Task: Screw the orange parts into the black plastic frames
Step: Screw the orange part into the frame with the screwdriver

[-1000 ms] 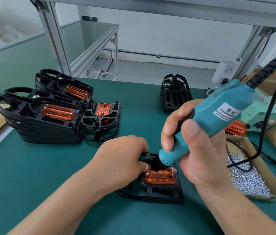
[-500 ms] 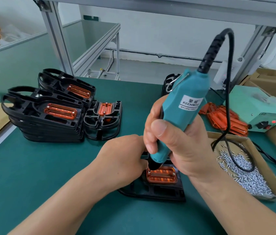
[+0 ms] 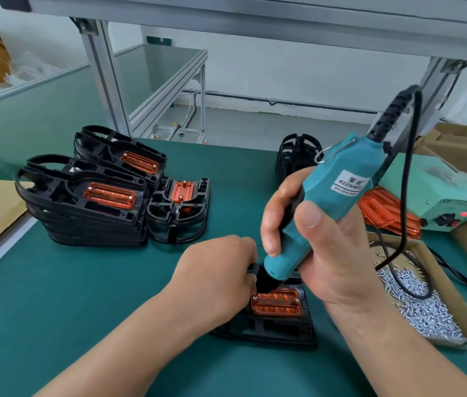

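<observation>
A black plastic frame [image 3: 269,330] lies on the green mat in front of me with an orange part [image 3: 278,304] seated in it. My right hand [image 3: 332,253] grips a teal electric screwdriver [image 3: 321,202], whose black tip stands on the orange part's top left corner. My left hand [image 3: 212,279] rests on the frame's left side with fingers curled beside the tip; what they hold is hidden.
Stacks of black frames with orange parts [image 3: 89,202] stand at the left, another frame [image 3: 179,209] beside them. A cardboard tray of small screws [image 3: 421,308] sits at the right, loose orange parts [image 3: 390,213] and a green power box [image 3: 432,193] behind it.
The screwdriver swung from tilted far right to more upright, then leaned slightly right again. Its tip stays on the orange part's left corner. My left hand has barely moved.
</observation>
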Motion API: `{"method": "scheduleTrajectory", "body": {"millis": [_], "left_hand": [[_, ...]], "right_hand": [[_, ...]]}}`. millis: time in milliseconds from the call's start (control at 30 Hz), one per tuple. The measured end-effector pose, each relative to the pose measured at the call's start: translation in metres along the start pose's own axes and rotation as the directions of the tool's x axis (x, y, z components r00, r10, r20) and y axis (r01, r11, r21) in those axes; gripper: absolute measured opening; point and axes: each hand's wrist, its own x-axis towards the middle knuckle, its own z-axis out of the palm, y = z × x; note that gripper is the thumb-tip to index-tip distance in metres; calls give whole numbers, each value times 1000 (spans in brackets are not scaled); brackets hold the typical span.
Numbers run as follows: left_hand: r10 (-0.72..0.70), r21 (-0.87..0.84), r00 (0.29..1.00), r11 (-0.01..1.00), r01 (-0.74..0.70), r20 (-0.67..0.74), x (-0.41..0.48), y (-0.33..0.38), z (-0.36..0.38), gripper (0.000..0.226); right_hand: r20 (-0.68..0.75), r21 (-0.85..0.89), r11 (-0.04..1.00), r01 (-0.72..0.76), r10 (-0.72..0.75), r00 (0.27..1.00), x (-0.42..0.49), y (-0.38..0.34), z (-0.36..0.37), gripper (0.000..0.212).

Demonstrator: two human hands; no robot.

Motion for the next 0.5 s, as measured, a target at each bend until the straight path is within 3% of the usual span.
{"method": "scheduleTrajectory", "body": {"millis": [133, 333, 500], "left_hand": [[3, 14, 1000, 1000, -3, -22, 0, 2, 1, 14], [1, 31, 1000, 1000, -1, -2, -1, 2, 5, 24], [40, 15, 999, 999, -41, 35, 1, 1, 2, 6]], "right_hand": [[-30, -18, 999, 41, -41, 999, -4, -3, 0, 31], [62, -43, 997, 58, -55, 997, -8, -8, 0, 25], [21, 1, 999, 42, -42, 999, -7, -13, -1, 27]]}}
